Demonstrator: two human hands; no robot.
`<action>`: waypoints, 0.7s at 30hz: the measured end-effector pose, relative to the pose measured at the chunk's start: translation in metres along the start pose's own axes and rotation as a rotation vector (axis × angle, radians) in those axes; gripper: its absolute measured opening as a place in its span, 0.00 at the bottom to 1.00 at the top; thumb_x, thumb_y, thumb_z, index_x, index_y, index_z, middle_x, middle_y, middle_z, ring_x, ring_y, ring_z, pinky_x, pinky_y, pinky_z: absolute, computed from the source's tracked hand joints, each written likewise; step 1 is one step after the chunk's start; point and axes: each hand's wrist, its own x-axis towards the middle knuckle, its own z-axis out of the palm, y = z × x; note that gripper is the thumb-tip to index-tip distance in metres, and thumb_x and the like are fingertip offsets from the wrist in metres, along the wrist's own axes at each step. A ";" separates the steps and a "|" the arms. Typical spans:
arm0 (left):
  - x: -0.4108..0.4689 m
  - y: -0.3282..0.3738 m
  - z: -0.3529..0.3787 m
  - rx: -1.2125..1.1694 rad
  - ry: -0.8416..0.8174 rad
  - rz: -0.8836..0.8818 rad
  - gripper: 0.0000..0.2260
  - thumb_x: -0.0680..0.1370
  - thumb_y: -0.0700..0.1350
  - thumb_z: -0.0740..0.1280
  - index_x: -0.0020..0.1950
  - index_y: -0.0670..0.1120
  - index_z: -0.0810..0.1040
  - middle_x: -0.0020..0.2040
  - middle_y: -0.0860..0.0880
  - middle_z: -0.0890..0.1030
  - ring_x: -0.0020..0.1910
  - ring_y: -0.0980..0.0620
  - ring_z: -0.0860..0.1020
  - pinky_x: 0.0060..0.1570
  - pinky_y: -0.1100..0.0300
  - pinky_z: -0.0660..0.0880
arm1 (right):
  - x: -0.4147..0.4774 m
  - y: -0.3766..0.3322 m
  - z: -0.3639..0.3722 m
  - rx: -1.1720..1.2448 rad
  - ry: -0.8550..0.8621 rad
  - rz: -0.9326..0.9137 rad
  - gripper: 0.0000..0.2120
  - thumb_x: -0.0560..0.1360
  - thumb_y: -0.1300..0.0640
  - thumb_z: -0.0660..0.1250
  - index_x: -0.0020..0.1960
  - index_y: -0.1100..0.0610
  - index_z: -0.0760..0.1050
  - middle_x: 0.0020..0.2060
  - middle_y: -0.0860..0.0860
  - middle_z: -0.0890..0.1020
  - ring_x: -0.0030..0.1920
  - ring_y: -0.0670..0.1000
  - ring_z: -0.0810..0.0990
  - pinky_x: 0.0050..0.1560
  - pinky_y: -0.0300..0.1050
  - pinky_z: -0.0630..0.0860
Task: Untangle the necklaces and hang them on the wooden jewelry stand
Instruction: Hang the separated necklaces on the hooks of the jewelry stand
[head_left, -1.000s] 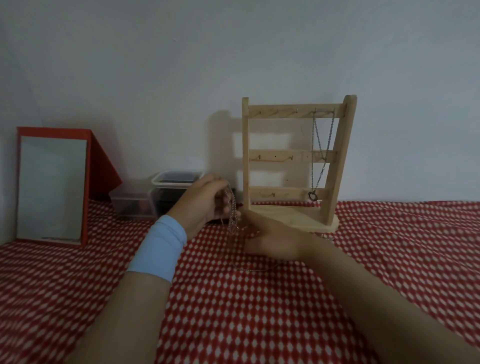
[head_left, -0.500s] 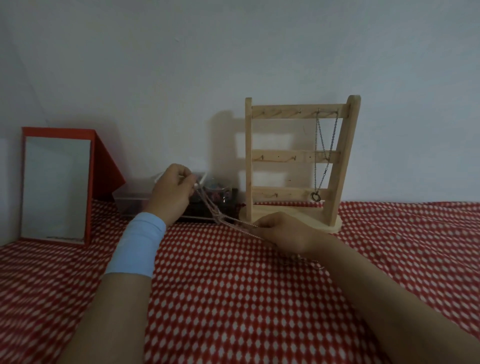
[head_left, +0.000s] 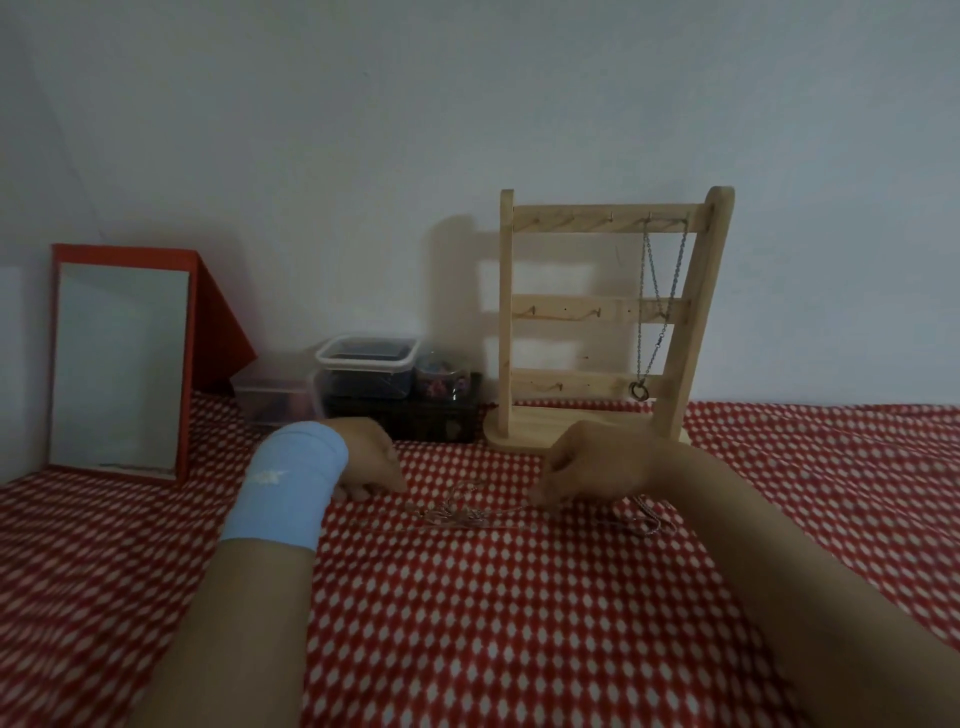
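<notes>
Silver tangled necklaces (head_left: 457, 512) lie between your hands on the red-checked cloth (head_left: 519, 623), near its far edge before the wooden jewelry stand (head_left: 597, 312). Your right hand (head_left: 587, 467) pinches a strand; your left hand (head_left: 371, 462) curls its fingers down, grip unclear.

Plain pale wall (head_left: 467, 104) across the back, dim light, soft shadows pooling low on it. Down below, a red cloth with small white diamonds (head_left: 519, 623) covers the whole surface. Far left, a red-framed mirror (head_left: 122, 364) leans back on its prop, its glass showing only grey. Just right of it, a low clear plastic box (head_left: 270, 400) sits against the wall. Next along, a lidded clear container (head_left: 366, 366) and a small jar of beads (head_left: 441, 379) sit on a dark box (head_left: 431, 421).
</notes>
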 end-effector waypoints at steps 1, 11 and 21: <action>0.001 0.006 0.003 0.076 0.040 0.069 0.03 0.76 0.47 0.72 0.47 0.49 0.81 0.51 0.50 0.81 0.52 0.51 0.80 0.55 0.57 0.78 | -0.001 0.000 -0.002 -0.072 -0.015 0.026 0.11 0.74 0.41 0.74 0.40 0.48 0.86 0.37 0.41 0.84 0.41 0.39 0.79 0.45 0.37 0.72; 0.007 0.051 0.035 0.093 -0.028 0.406 0.10 0.71 0.47 0.77 0.52 0.52 0.86 0.51 0.58 0.84 0.50 0.59 0.79 0.57 0.65 0.73 | 0.002 -0.019 0.010 -0.482 0.120 -0.017 0.11 0.76 0.48 0.72 0.57 0.48 0.84 0.50 0.45 0.83 0.51 0.46 0.80 0.53 0.39 0.76; 0.016 0.039 0.029 -0.249 0.124 0.485 0.07 0.79 0.50 0.67 0.47 0.49 0.84 0.43 0.53 0.84 0.43 0.56 0.81 0.51 0.58 0.79 | 0.014 -0.014 0.031 0.325 0.311 -0.136 0.04 0.74 0.53 0.77 0.48 0.51 0.87 0.41 0.46 0.87 0.42 0.40 0.84 0.45 0.33 0.79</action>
